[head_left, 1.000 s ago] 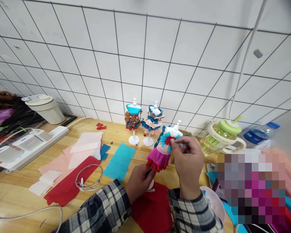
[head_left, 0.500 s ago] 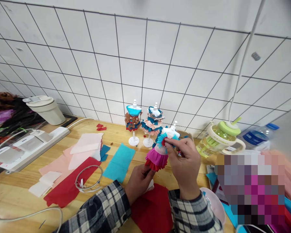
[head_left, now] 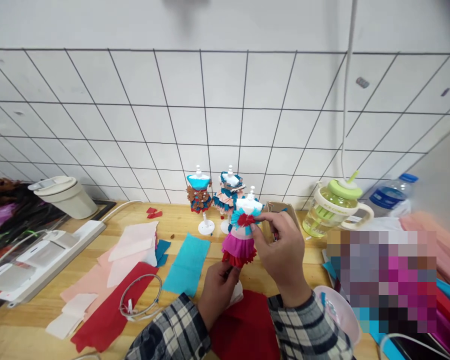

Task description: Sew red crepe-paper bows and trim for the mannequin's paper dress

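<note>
A small white dress form (head_left: pixel 249 204) wears a magenta skirt with a red ruffle below it and a turquoise fringed piece at the chest. On that piece lies a red ruffled flower (head_left: pixel 246 220). My left hand (head_left: pixel 218 290) is closed around the form's stand, just under the skirt. With thumb and index finger, my right hand (head_left: pixel 283 250) touches the right edge of the flower and fringe. Two more dressed forms stand behind, one with a brown and turquoise outfit (head_left: pixel 198 192), one with a peach and teal outfit (head_left: pixel 225 196).
Red cloth (head_left: pixel 243 325) lies under my wrists. Left are a turquoise sheet (head_left: pixel 187 264), a red strip (head_left: pixel 112 310), pale pieces, a wire loop, a power strip (head_left: pixel 60 260) and a cup (head_left: pixel 65 197). Right are a pink dish (head_left: pixel 345 315), a box and a green-lidded jug (head_left: pixel 328 212).
The head view has shifted. My right fingertips have moved from over the flower to its right edge, so more of the red flower shows. My left hand still holds the stand.
</note>
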The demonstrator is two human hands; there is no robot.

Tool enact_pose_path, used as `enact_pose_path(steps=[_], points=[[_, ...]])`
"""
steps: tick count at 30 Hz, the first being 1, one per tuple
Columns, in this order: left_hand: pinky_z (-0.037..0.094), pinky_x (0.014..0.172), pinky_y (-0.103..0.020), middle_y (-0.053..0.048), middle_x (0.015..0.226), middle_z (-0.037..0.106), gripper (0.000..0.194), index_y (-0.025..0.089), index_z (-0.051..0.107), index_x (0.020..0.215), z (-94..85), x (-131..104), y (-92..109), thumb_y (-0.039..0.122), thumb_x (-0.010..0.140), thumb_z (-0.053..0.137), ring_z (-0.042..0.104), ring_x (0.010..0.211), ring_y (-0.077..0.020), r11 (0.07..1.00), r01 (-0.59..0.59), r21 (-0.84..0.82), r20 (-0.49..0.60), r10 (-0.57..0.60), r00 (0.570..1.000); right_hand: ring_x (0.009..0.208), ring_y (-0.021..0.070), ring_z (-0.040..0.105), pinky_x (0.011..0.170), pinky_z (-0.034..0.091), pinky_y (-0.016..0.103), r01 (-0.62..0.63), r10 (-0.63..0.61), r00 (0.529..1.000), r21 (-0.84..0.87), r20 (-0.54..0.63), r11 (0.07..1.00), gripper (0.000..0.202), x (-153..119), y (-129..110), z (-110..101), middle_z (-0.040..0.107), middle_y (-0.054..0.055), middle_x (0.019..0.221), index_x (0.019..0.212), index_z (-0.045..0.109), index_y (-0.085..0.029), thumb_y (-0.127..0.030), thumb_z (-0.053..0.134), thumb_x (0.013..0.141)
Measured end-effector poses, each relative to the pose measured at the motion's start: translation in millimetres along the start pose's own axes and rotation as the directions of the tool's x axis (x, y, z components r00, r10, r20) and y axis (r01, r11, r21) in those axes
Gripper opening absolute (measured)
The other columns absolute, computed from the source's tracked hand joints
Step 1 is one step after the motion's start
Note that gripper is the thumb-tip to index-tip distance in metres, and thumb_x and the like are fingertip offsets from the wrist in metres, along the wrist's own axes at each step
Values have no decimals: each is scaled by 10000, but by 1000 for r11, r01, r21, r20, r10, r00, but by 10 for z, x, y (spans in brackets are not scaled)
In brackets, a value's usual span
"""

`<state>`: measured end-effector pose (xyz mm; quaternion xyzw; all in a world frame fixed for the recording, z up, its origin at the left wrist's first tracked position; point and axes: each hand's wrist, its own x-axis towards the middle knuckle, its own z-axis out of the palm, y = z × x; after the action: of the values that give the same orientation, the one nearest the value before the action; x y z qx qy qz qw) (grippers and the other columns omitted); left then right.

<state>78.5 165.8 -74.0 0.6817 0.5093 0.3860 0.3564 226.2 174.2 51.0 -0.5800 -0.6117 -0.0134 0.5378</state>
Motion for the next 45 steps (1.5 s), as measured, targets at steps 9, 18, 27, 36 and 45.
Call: enact_pose_path(steps=[9,18,27,36,45], points=[[321,479,-218,-9,513,535,389,156,544,569,-17,16,46,427,841,483,481,494,-121,997,62,-54,-6,-63,998,695,160,518,643,384,285,56,-55,998,-20,39,998,157,-23,-46,-21,586,5,759,929,669,-240,-250,553,825],[321,470,-216,-13,501,542,419,163,537,551,-25,44,74,458,841,471,487,481,-121,999,45,-11,-5,-45,999,760,184,556,682,395,293,-10,19,998,-164,57,986,247,-32,-54,37,611,20,821,1000,660,-238,-377,622,799],[325,462,-212,-9,494,537,387,167,535,553,-21,27,62,427,836,485,482,473,-119,999,36,-13,6,-36,999,787,179,567,687,393,288,-4,12,999,-186,40,982,205,-30,-104,-2,616,15,844,992,656,-240,-313,584,815],[342,483,-213,-13,515,548,377,166,552,583,-15,26,47,432,837,472,501,497,-125,999,44,5,33,-44,998,752,171,552,647,370,290,0,5,1000,-263,20,965,184,-43,-52,36,613,11,835,984,660,-256,-246,573,822],[330,484,-214,-7,516,548,339,167,544,575,-25,30,72,379,830,472,496,494,-121,999,34,32,39,-36,999,778,177,558,653,386,284,68,-58,997,-219,50,973,220,-47,-115,6,588,26,823,1032,660,-259,-272,538,849]])
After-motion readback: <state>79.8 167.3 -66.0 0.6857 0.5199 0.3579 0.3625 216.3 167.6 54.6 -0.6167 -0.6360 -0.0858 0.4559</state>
